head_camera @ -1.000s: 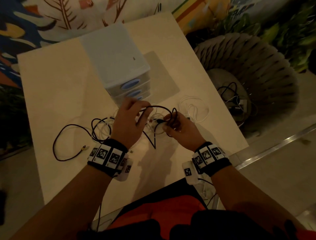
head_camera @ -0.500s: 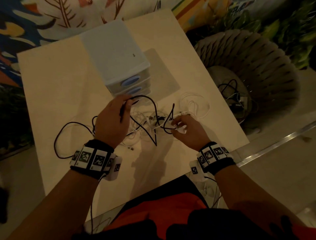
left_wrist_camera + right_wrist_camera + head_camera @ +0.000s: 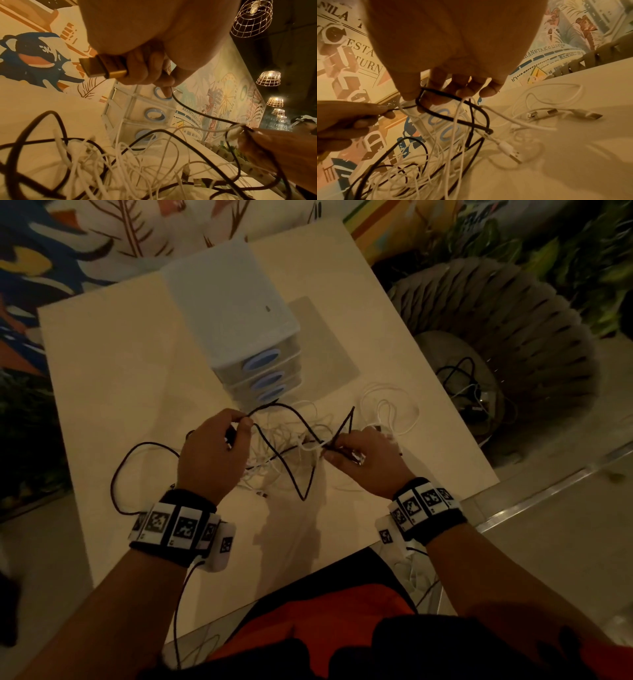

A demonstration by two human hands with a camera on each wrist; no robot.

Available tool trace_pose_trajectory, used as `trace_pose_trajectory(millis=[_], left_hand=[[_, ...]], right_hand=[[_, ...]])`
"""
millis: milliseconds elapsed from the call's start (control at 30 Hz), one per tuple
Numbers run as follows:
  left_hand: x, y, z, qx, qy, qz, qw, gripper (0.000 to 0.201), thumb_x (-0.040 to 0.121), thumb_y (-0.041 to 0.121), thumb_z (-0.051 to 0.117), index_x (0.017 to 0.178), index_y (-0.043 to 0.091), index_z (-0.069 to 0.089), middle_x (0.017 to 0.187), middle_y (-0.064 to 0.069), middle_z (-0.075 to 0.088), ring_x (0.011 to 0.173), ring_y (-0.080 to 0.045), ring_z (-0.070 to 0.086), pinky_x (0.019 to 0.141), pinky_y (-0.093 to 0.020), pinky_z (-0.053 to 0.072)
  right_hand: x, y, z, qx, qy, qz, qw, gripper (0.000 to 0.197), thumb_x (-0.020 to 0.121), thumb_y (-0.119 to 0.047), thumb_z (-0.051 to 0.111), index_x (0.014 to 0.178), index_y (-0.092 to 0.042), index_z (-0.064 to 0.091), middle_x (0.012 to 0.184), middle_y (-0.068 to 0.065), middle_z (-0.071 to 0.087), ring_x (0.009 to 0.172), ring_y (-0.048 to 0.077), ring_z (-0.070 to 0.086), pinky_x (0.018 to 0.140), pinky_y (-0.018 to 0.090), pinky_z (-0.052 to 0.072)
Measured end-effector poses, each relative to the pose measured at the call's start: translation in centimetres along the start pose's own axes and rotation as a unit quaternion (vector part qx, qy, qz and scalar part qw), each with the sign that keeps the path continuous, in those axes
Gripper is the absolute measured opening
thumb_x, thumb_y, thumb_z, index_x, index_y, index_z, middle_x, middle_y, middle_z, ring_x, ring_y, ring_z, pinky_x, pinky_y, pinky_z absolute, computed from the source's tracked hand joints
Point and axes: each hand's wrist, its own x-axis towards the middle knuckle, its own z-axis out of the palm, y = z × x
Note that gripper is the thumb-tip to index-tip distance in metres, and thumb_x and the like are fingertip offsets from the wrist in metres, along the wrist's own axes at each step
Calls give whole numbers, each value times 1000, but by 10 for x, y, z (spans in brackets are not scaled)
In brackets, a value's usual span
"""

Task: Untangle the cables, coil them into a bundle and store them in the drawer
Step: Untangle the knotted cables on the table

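A tangle of white cables (image 3: 281,446) and a black cable (image 3: 301,470) lies on the cream table (image 3: 113,378) in front of a small white drawer unit (image 3: 239,323) with blue oval handles. My left hand (image 3: 219,453) grips the black cable near its gold USB plug (image 3: 101,67), fingers curled round it. My right hand (image 3: 363,460) pinches a black loop (image 3: 447,106) together with a white cable (image 3: 462,108), lifted above the pile. The black cable stretches between both hands. All drawers look closed.
A second white cable (image 3: 394,409) with loose plugs (image 3: 556,113) lies right of the tangle. A grey woven chair (image 3: 496,344) holding more cables stands past the table's right edge. The black cable's long loop (image 3: 137,460) trails left of my left hand.
Both hands have risen slightly and drawn apart. The black cable between them is pulled tauter above the pile. The left hand has moved left from the centre of the tangle.
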Motion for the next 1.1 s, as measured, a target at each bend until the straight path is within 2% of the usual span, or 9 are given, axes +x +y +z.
trace_pose_trajectory(millis=[133, 267, 333, 433, 500, 600, 733, 933, 1100], left_hand=[[-10, -4, 4, 21, -40, -12, 999, 25, 103, 38, 49, 108, 20, 66, 85, -1, 67, 77, -25, 63, 66, -33, 44], [-19, -3, 10, -19, -30, -83, 996, 48, 98, 45, 57, 141, 26, 50, 112, -2, 68, 93, -26, 66, 82, -43, 55], [-21, 0, 10, 15, 3, -44, 999, 65, 92, 47, 62, 149, 27, 39, 123, -7, 59, 104, -30, 60, 85, -48, 53], [-21, 17, 8, 74, 37, 102, 991, 66, 85, 43, 66, 145, 22, 48, 126, -9, 53, 107, -31, 53, 88, -45, 47], [-18, 32, 11, 75, 2, 181, 981, 60, 88, 40, 67, 144, 26, 50, 129, -5, 52, 110, -26, 53, 89, -44, 48], [-12, 42, 24, 123, -68, 238, 961, 52, 94, 43, 54, 145, 35, 50, 128, 2, 56, 110, -25, 55, 88, -44, 46], [-2, 31, 29, 128, -54, 220, 966, 34, 97, 41, 49, 125, 36, 67, 105, 6, 65, 95, -27, 56, 76, -39, 42], [-1, 12, 31, 127, -56, 170, 976, 16, 90, 34, 64, 105, 35, 71, 104, 6, 59, 99, -25, 53, 80, -40, 42], [0, 14, 32, 127, -50, 169, 976, 20, 90, 41, 58, 105, 35, 70, 101, 7, 61, 97, -22, 55, 82, -40, 42]], right_hand=[[5, -8, -7, 33, -60, 15, 998, 36, 103, -42, 51, 89, -21, 77, 73, -2, 69, 69, 11, 59, 71, 28, 45], [8, -16, -7, 0, -54, 45, 998, 44, 104, -48, 44, 86, -19, 73, 78, -1, 69, 75, 13, 62, 73, 33, 49], [12, -20, -7, -38, -64, 57, 996, 49, 104, -51, 42, 81, -17, 69, 75, 1, 67, 71, 14, 61, 70, 35, 49], [20, -26, -9, -35, -88, 45, 994, 49, 104, -48, 42, 77, -13, 62, 70, 1, 58, 66, 11, 55, 64, 28, 43], [23, -32, -10, -5, -119, 39, 992, 44, 105, -46, 41, 78, -16, 58, 70, -2, 53, 65, 8, 51, 62, 22, 37], [27, -34, -9, 6, -132, 15, 991, 37, 107, -35, 44, 88, -11, 65, 79, 2, 60, 71, 15, 55, 67, 25, 39], [27, -27, -11, -39, -106, -53, 992, 41, 105, -42, 44, 88, -15, 71, 76, 2, 61, 71, 16, 57, 66, 33, 46], [25, -12, -26, 7, 9, -36, 999, 29, 100, -37, 52, 97, -21, 75, 84, -4, 69, 79, 7, 60, 73, 22, 46], [30, -27, -20, 41, -119, 11, 992, 25, 92, -48, 68, 109, -29, 68, 100, -10, 68, 92, 5, 64, 84, 22, 49]])
